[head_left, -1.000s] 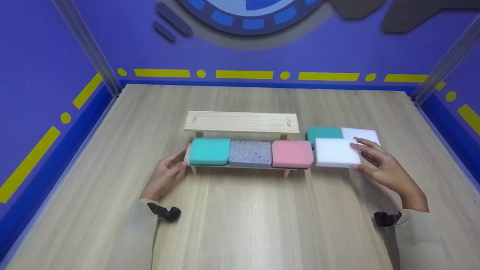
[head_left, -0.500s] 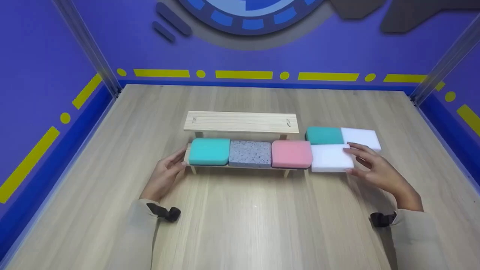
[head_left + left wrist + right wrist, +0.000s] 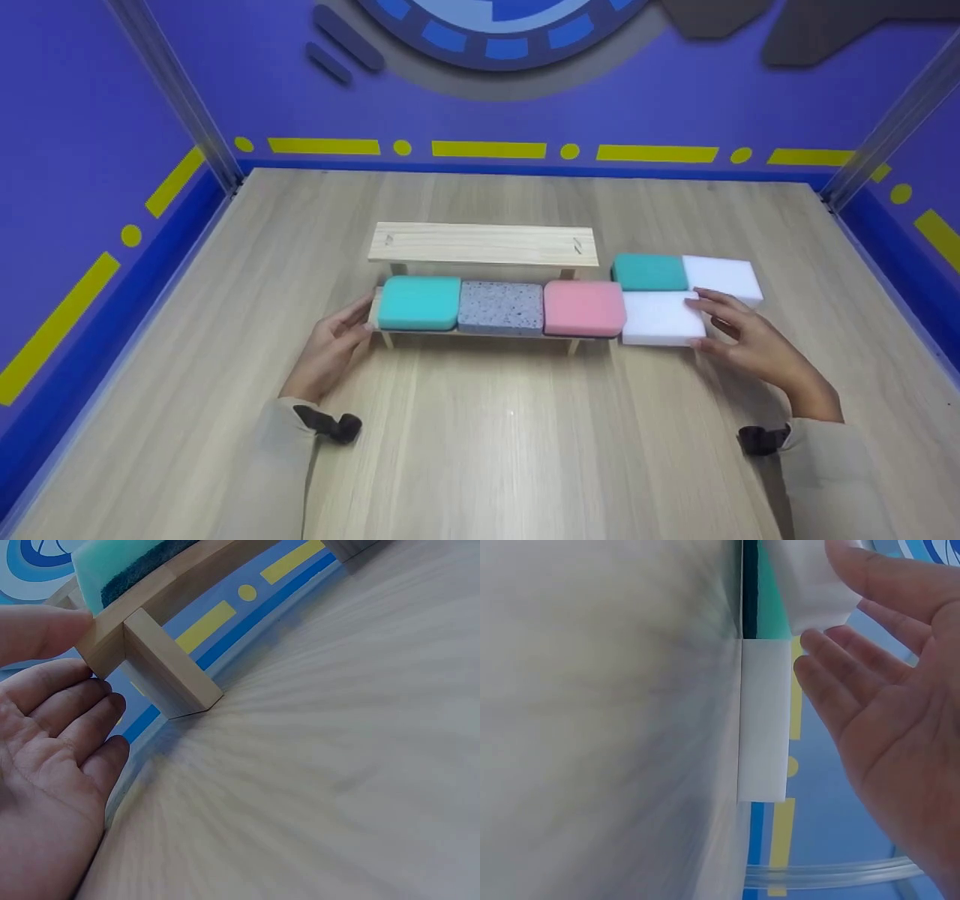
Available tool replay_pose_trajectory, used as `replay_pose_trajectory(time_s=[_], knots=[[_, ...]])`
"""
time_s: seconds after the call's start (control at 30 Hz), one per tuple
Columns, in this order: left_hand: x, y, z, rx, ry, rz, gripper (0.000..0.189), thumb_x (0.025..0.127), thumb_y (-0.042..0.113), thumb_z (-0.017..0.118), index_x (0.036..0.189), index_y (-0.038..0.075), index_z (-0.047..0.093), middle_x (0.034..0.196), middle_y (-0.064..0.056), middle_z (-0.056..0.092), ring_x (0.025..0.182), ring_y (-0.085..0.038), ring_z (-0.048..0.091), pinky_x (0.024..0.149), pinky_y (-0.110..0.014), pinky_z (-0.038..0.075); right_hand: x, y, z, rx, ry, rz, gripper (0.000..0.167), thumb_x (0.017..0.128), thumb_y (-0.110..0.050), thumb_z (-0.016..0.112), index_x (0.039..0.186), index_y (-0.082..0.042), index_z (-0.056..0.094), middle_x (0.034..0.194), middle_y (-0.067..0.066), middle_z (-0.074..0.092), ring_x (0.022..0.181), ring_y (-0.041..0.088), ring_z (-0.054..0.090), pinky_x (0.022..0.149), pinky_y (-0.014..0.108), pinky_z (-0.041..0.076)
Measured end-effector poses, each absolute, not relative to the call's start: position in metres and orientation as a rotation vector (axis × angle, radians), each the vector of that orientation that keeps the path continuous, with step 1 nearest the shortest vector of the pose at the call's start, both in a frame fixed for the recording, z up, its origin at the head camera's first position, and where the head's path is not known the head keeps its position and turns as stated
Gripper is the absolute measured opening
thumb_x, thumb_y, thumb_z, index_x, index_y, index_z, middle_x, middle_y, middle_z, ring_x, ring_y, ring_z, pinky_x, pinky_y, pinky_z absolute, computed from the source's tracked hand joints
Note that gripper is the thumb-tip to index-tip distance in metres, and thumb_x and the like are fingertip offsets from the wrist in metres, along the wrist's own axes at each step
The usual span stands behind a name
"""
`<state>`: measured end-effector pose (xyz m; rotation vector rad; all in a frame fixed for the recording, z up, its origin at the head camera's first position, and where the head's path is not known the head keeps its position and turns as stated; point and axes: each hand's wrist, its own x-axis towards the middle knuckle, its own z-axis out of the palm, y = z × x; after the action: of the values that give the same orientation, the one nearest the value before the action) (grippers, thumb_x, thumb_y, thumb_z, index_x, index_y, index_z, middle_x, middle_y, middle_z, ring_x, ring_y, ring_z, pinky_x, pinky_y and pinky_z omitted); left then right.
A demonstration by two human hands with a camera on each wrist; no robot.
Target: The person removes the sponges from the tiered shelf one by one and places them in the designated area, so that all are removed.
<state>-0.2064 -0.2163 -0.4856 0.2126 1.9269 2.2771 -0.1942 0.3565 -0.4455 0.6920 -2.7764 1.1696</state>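
Observation:
My left hand point(image 3: 328, 349) pinches the left end of a small wooden rack point(image 3: 174, 664), thumb on top and fingertips at the underside. In a row on its front board lie a turquoise sponge point(image 3: 420, 303), a grey speckled sponge point(image 3: 500, 307) and a pink sponge point(image 3: 584, 308). My right hand point(image 3: 757, 352) holds a white sponge point(image 3: 664, 318) by its right end, between thumb and fingers. The white sponge is raised off the table, its left end right at the pink sponge's right side. In the right wrist view, the held white sponge point(image 3: 814, 589) is partly hidden by the thumb.
Behind the row stands a bare wooden board point(image 3: 484, 244) on legs. On the table, right of it, lie a green sponge point(image 3: 648, 271) and another white sponge point(image 3: 724, 277), side by side. Blue panels point(image 3: 480, 120) enclose the table's back and sides.
My right hand has moved the white sponge a little left and toward me, up against the pink sponge's side. My left hand and the rack have stayed in place.

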Motion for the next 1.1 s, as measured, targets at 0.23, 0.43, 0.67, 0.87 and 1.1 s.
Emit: replay_pose_trajectory(time_s=[0.23,0.43,0.67,0.87,1.1], knots=[[-0.207,-0.217,-0.4846,0.214,1.997,2.214,0.058,0.096,0.006,0.053,0.149,-0.001,0.029,0.158,-0.013,0.026,0.146,-0.022,0.024,0.108,-0.014,0.035,-0.1937,0.3567,-0.4453,0.659,-2.848,1.111,0.054,0.088,-0.013,0.069,0.136,0.002,0.05,0.146,0.029,0.035,0.124,-0.018,0.028,0.095,-0.006,0.026],[-0.2076,-0.2172,-0.4852,0.237,1.992,2.228,0.058,0.096,0.005,0.053,0.148,-0.002,0.029,0.157,-0.015,0.026,0.146,-0.024,0.024,0.107,-0.014,0.037,-0.1932,0.3538,-0.4427,0.611,-2.905,1.055,0.055,0.09,-0.016,0.068,0.138,0.001,0.048,0.147,0.028,0.034,0.131,0.041,0.04,0.098,-0.002,0.029],[-0.2073,-0.2173,-0.4856,0.245,1.96,2.254,0.058,0.096,0.001,0.052,0.148,-0.005,0.027,0.158,-0.017,0.023,0.147,-0.025,0.021,0.107,-0.014,0.037,-0.1933,0.3527,-0.4434,0.6,-2.92,1.005,0.055,0.09,-0.018,0.067,0.138,0.002,0.048,0.147,0.029,0.034,0.128,0.05,0.039,0.093,-0.008,0.022],[-0.2067,-0.2157,-0.4848,0.223,1.951,2.266,0.057,0.096,-0.001,0.05,0.148,-0.005,0.027,0.158,-0.016,0.024,0.146,-0.024,0.023,0.108,-0.015,0.037,-0.1924,0.3526,-0.4427,0.611,-2.935,0.954,0.056,0.09,-0.019,0.066,0.138,0.003,0.047,0.148,0.032,0.032,0.131,0.056,0.035,0.092,-0.008,0.014],[-0.2065,-0.2157,-0.4849,0.224,1.958,2.262,0.058,0.095,-0.001,0.05,0.148,-0.004,0.027,0.157,-0.016,0.025,0.146,-0.023,0.023,0.108,-0.015,0.037,-0.1913,0.3525,-0.4409,0.582,-2.996,0.913,0.058,0.092,-0.023,0.064,0.141,0.0,0.044,0.151,0.03,0.029,0.133,0.053,0.034,0.111,0.026,0.036]])
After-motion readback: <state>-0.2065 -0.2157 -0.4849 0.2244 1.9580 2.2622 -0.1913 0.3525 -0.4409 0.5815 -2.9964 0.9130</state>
